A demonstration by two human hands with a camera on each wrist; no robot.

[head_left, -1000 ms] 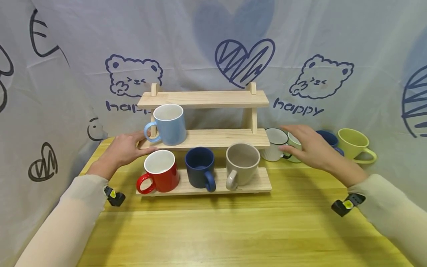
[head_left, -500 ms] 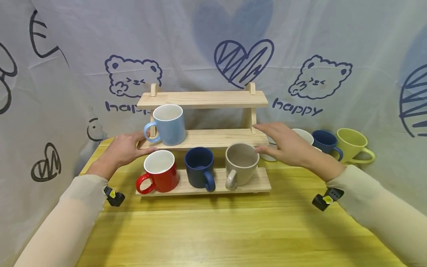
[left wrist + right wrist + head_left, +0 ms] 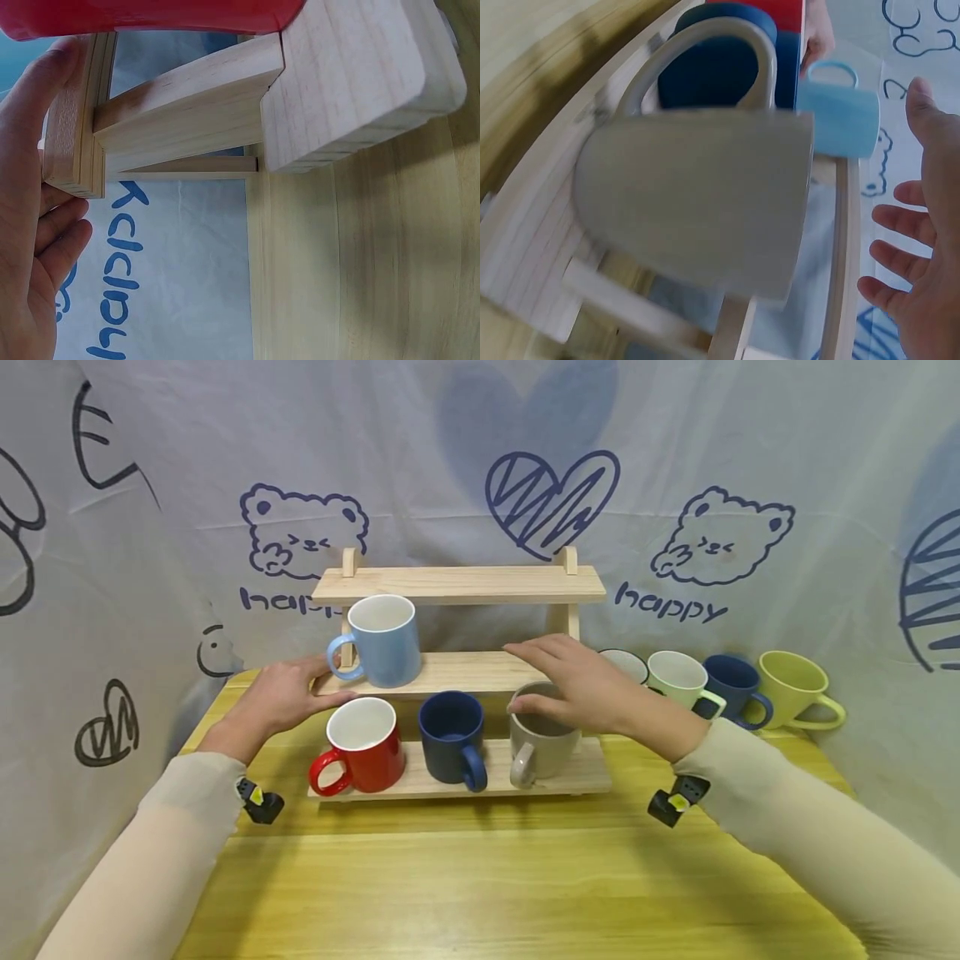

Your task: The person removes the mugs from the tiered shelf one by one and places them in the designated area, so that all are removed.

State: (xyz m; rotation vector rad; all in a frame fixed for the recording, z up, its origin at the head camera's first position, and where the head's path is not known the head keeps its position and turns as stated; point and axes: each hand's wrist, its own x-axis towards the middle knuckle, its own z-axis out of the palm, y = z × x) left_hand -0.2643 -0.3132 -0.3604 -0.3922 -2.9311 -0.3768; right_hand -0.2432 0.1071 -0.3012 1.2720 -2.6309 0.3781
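in the head view, your left hand (image 3: 279, 695) grips the wooden rack (image 3: 468, 672) at its middle shelf's left end. your right hand (image 3: 581, 685), fingers extended and holding nothing, hangs over the beige mug (image 3: 553, 753) on the rack's bottom right. the navy mug (image 3: 448, 747) and red mug (image 3: 375, 762) share that shelf; the light blue mug (image 3: 396, 650) stands on the rack's middle left. in the left wrist view, your thumb and fingers wrap the rack's shelf end. in the right wrist view, your spread fingers sit apart from the rack.
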